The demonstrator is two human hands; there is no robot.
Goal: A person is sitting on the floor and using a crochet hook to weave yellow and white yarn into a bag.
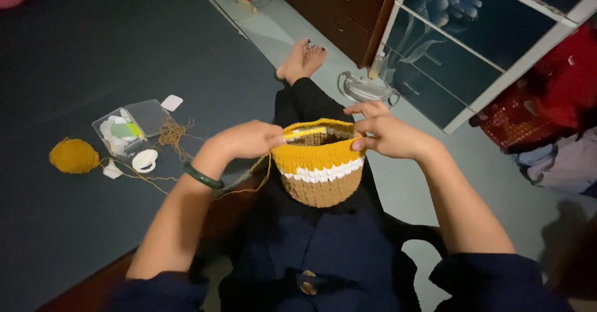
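A crocheted basket (319, 166) sits at the centre of the frame, upright over the person's lap, its mouth open toward the camera. Its rim band is mustard yellow, a white stripe runs below that, and the base is tan. A yellow crochet hook (305, 133) lies across the rim's left side.
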